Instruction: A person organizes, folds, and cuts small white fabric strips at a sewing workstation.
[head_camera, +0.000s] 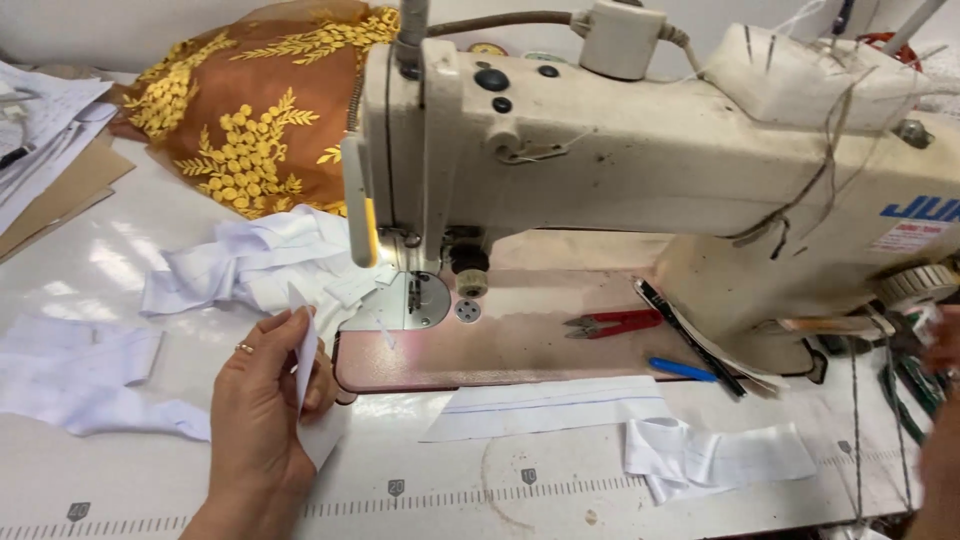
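My left hand (258, 415) pinches a small white fabric piece (305, 350) upright, just left of the sewing machine bed (450, 360). A ring sits on one finger. The needle and presser foot (415, 290) stand a short way to the upper right of the held piece. My right hand (943, 345) shows only as a blurred sliver at the right edge beside the machine's handwheel (915, 285); what it holds cannot be made out. A flat white fabric strip (550, 408) with stitched lines lies in front of the bed.
A cream sewing machine (640, 150) fills the middle. Red thread snips (610, 322), a blue pen (682, 370) and a black tool (690, 335) lie on the bed. Loose white fabric lies in a pile (250, 265), at the left (80, 385) and at the front right (715, 458). Orange fabric with yellow embroidery (250, 110) lies behind; papers (40, 130) lie far left.
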